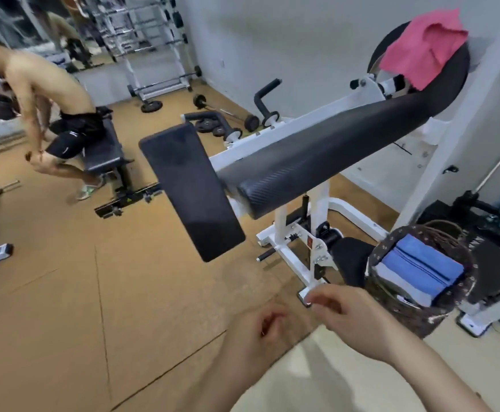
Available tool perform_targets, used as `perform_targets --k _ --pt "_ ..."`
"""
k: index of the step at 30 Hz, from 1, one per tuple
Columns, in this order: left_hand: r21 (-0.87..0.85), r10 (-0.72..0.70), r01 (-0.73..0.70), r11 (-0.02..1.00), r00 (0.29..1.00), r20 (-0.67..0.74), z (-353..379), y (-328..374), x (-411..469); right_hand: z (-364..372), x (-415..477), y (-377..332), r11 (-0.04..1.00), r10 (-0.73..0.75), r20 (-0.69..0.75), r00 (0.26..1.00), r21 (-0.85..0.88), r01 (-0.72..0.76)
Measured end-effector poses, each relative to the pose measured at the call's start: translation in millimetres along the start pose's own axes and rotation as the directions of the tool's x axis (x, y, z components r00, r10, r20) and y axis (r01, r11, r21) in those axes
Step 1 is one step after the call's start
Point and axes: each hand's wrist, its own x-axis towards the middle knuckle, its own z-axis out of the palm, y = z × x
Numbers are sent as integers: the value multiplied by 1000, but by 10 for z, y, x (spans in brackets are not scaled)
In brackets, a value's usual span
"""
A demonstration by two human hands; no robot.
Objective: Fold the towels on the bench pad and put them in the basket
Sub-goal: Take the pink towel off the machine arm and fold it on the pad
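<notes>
Showing the left hand [260,325] and the right hand [352,316] hovering side by side above the floor [94,292], apart from each other, both with fingers loosely curled and gripping nothing, fingertips blurring slightly. Locating the basket [467,281] just beyond and to the right of the right hand, near it but not touching, sitting low beside the white machine frame [287,233]. Displaying the folded blue towels [421,269] lying stacked inside that basket, above a pale folded edge. Placing the long black bench pad [317,150] well ahead of and above both hands, running away toward the upper right. Marking the pink towel [421,46] lying crumpled and unfolded on the round black pad [445,81] at the far end of the bench pad, well apart from either hand, draping over the edge. Setting a flat rectangular pad [189,188] ahead of the left hand, tilting down toward the floor. Including, far off to the left of the left hand, another person [49,93] sitting and leaning forward on a dark bench [103,147], with weight plates [210,126] lying on the floor beyond.
</notes>
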Motion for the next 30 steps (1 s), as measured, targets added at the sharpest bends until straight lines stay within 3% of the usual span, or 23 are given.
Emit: perform_targets --k 3,6,8,13,16,20,27,30 --pt "-101 -58 48 994 994 -91 -590 -606 -434 738 30 -565 996 -82 88 993 40 79" --pt "-126 -113 89 988 973 -203 -1303 -1058 -719 1342 70 -1244 956 -113 76 991 280 87" --pt "-137 -110 71 988 948 -298 -1785 -1165 -835 1566 146 -1684 906 -141 10 990 405 125" --pt "-139 -67 12 990 915 -397 -2718 -1314 -818 1682 541 -2529 851 -117 -244 963 475 224" --pt "-97 -20 -17 995 931 -364 -3121 -1336 -536 1560 912 -2934 867 -126 -351 928 415 275" --pt "4 41 -41 999 977 -209 -3598 -1214 111 1367 1509 -3302 885 -77 -458 886 377 272" --pt "215 195 -182 959 980 -38 -3960 -1135 1583 1138 2825 -3323 965 23 -569 822 229 131" --pt "416 253 -269 869 963 94 -4043 -1144 2269 1050 3396 -3289 986 78 -618 782 161 29"
